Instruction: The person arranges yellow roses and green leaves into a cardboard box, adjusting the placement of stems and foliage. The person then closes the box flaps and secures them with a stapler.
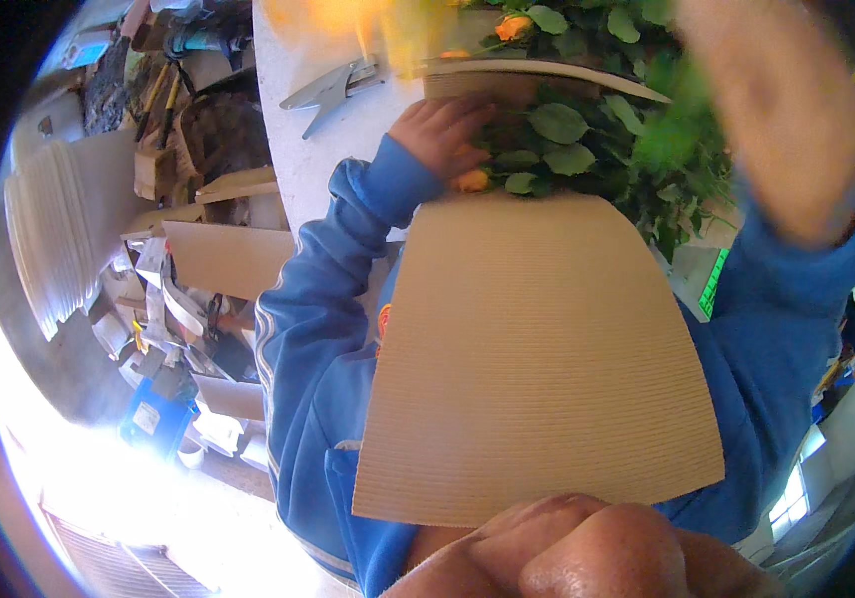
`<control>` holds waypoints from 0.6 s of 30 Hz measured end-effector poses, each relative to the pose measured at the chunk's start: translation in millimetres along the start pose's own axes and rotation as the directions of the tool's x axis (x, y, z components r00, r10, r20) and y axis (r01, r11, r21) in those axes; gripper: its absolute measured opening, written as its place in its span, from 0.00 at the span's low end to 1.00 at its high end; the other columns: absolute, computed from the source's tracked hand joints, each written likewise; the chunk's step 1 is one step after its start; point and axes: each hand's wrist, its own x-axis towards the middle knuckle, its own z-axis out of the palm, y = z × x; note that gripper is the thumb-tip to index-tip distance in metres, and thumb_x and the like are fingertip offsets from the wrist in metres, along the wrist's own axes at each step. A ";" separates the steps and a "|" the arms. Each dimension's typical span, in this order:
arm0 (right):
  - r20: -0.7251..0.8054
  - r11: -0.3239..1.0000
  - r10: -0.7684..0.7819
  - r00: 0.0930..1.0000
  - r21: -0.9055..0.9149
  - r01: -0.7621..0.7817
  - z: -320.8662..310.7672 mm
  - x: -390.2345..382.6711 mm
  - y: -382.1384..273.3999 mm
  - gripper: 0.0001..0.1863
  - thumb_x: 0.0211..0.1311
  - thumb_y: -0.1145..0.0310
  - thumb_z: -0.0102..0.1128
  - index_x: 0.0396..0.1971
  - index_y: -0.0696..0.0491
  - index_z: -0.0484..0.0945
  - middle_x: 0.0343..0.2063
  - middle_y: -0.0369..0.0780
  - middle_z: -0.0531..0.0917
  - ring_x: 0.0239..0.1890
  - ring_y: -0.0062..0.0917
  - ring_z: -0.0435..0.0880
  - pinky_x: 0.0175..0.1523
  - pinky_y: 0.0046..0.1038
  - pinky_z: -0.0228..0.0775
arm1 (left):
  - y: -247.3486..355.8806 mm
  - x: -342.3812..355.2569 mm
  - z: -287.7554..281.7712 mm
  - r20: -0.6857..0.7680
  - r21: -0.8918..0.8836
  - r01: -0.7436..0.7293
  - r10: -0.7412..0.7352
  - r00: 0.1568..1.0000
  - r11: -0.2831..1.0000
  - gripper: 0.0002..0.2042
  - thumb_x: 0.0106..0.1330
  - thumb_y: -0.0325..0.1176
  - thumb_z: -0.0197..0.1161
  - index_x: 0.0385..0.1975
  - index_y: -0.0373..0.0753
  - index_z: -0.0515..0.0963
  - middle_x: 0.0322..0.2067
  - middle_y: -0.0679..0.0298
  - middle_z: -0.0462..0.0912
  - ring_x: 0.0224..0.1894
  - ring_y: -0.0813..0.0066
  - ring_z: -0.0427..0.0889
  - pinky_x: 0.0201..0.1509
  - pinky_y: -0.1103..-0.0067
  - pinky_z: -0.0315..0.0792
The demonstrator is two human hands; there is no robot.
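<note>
My left hand (pixel 439 132) lies at the left side of a bunch of orange roses (pixel 471 180) with green leaves (pixel 557 124). Its fingers are loosely spread over the brown cardboard behind the blooms and do not visibly close on anything. My right arm is raised at the upper right, and its blurred bare part (pixel 771 110) runs out of the top edge, so the fingers do not show. Smeared green leaves hang beside it. A tan corrugated cardboard sheet (pixel 539 359) extends from the roses down in front of my chest. Yellow-orange blooms (pixel 368 30) blur across the top.
On the white table (pixel 293 149), left of the flowers, lies a grey metal two-handled hand tool (pixel 333 92). More roses and foliage cover the far side. To the left are stacked pale sheets (pixel 54 234), cardboard pieces (pixel 228 259) and a blue container (pixel 156 411).
</note>
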 end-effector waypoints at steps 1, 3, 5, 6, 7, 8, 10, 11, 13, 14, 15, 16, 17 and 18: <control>0.070 0.991 -0.023 0.997 0.134 0.013 6.3 -15.8 -18.9 0.12 0.56 0.72 0.60 0.42 0.52 0.79 0.34 0.43 0.81 0.35 0.37 0.80 0.39 0.33 0.74 | -1.9 -2.6 2.1 -0.030 -0.036 -0.031 0.030 0.999 0.999 0.24 0.51 0.43 0.68 0.48 0.43 0.75 0.45 0.59 0.78 0.46 0.57 0.76 0.49 0.67 0.72; 0.123 0.941 0.091 0.988 0.315 -0.126 41.1 -38.2 -48.1 0.14 0.51 0.69 0.61 0.40 0.48 0.78 0.30 0.39 0.79 0.31 0.34 0.80 0.34 0.33 0.74 | -4.8 -7.0 5.1 -0.089 -0.103 -0.092 0.083 0.993 0.990 0.19 0.50 0.43 0.68 0.40 0.43 0.78 0.39 0.60 0.78 0.41 0.58 0.76 0.43 0.67 0.72; 0.161 0.904 0.207 0.965 0.345 -0.251 84.5 -52.2 -49.2 0.09 0.58 0.73 0.58 0.39 0.54 0.77 0.34 0.43 0.81 0.34 0.38 0.81 0.37 0.32 0.74 | -5.4 -9.2 5.6 0.221 -0.039 0.120 -0.108 0.969 0.992 0.28 0.52 0.44 0.68 0.53 0.42 0.72 0.50 0.55 0.75 0.53 0.54 0.73 0.55 0.66 0.69; 0.108 0.882 0.272 0.956 0.370 -0.292 107.7 -57.5 -46.6 0.08 0.60 0.71 0.57 0.39 0.54 0.77 0.35 0.43 0.82 0.35 0.38 0.81 0.37 0.32 0.74 | -3.9 -9.8 5.2 0.096 0.165 0.015 -0.031 0.995 0.986 0.27 0.52 0.44 0.69 0.52 0.42 0.73 0.50 0.55 0.75 0.51 0.55 0.75 0.54 0.67 0.70; 0.173 0.873 0.327 0.929 0.321 -0.368 127.4 -65.3 -45.2 0.09 0.60 0.70 0.58 0.40 0.52 0.78 0.35 0.41 0.82 0.36 0.37 0.81 0.38 0.33 0.75 | -3.2 -8.7 4.2 0.108 0.160 0.015 -0.032 0.994 0.987 0.26 0.52 0.44 0.68 0.51 0.42 0.74 0.50 0.56 0.76 0.50 0.55 0.75 0.52 0.67 0.71; 0.121 0.895 0.305 0.945 0.302 -0.327 145.2 -72.7 -45.0 0.10 0.59 0.69 0.58 0.40 0.52 0.78 0.35 0.41 0.83 0.36 0.37 0.81 0.38 0.33 0.75 | -1.5 -7.5 2.7 0.122 0.154 0.015 -0.034 0.992 0.988 0.26 0.52 0.44 0.68 0.50 0.42 0.75 0.49 0.56 0.76 0.49 0.56 0.76 0.51 0.68 0.72; 0.086 0.924 0.292 0.953 0.231 -0.304 174.2 -84.5 -42.5 0.10 0.59 0.68 0.58 0.41 0.50 0.78 0.35 0.40 0.83 0.36 0.36 0.82 0.39 0.32 0.76 | 1.9 -3.5 -0.5 0.075 0.156 -0.014 0.002 0.997 0.988 0.22 0.51 0.44 0.68 0.46 0.42 0.77 0.47 0.59 0.76 0.46 0.60 0.77 0.47 0.69 0.73; 0.092 0.931 0.298 0.950 0.194 -0.310 183.4 -90.4 -41.8 0.11 0.59 0.67 0.58 0.42 0.47 0.79 0.36 0.39 0.83 0.37 0.35 0.82 0.40 0.32 0.76 | 3.7 -1.0 -1.8 0.016 0.164 -0.042 0.040 0.999 0.986 0.19 0.50 0.43 0.67 0.42 0.42 0.78 0.44 0.62 0.76 0.43 0.62 0.77 0.45 0.71 0.73; 0.044 0.949 0.280 0.959 0.141 -0.283 198.5 -98.4 -40.7 0.12 0.58 0.66 0.56 0.42 0.45 0.78 0.38 0.41 0.82 0.38 0.38 0.82 0.41 0.37 0.76 | 6.2 3.2 -5.0 -0.033 0.168 -0.075 0.082 0.996 0.983 0.19 0.50 0.43 0.67 0.41 0.42 0.79 0.45 0.63 0.75 0.43 0.64 0.77 0.44 0.71 0.73; 0.042 0.954 0.273 0.961 0.116 -0.276 203.5 -101.9 -41.0 0.13 0.57 0.65 0.55 0.43 0.44 0.77 0.39 0.42 0.82 0.38 0.39 0.82 0.41 0.39 0.76 | 7.1 4.6 -6.6 -0.019 0.160 -0.079 0.083 0.996 0.984 0.21 0.50 0.43 0.68 0.43 0.42 0.78 0.48 0.61 0.75 0.44 0.64 0.78 0.44 0.71 0.74; 0.054 0.964 0.253 0.966 0.069 -0.257 208.0 -104.1 -40.9 0.12 0.57 0.66 0.56 0.42 0.45 0.78 0.38 0.41 0.82 0.38 0.38 0.82 0.41 0.37 0.76 | 7.9 5.9 -8.0 -0.006 0.152 -0.083 0.085 0.996 0.985 0.22 0.51 0.43 0.68 0.46 0.42 0.78 0.51 0.60 0.75 0.45 0.63 0.78 0.45 0.71 0.74; 0.083 0.968 0.248 0.965 0.022 -0.251 211.0 -106.5 -41.2 0.11 0.57 0.67 0.57 0.41 0.45 0.78 0.37 0.40 0.82 0.39 0.36 0.82 0.40 0.36 0.76 | 8.8 6.9 -8.9 -0.009 0.142 -0.078 0.080 0.997 0.987 0.22 0.51 0.43 0.68 0.46 0.42 0.78 0.52 0.60 0.74 0.45 0.63 0.79 0.45 0.71 0.74; 0.127 0.967 0.255 0.958 -0.026 -0.254 214.6 -107.5 -40.7 0.10 0.57 0.68 0.59 0.40 0.45 0.78 0.36 0.38 0.83 0.39 0.35 0.82 0.39 0.34 0.76 | 9.5 7.5 -9.9 -0.012 0.132 -0.073 0.075 0.997 0.989 0.22 0.51 0.43 0.68 0.46 0.42 0.78 0.53 0.61 0.73 0.45 0.64 0.79 0.45 0.71 0.74; 0.128 0.965 0.260 0.957 -0.004 -0.262 216.7 -108.8 -40.9 0.10 0.57 0.68 0.59 0.40 0.45 0.78 0.36 0.38 0.83 0.39 0.35 0.82 0.39 0.34 0.76 | 10.1 8.2 -10.3 -0.015 0.121 -0.067 0.069 0.997 0.990 0.21 0.52 0.43 0.68 0.45 0.42 0.78 0.55 0.61 0.72 0.45 0.64 0.79 0.45 0.71 0.74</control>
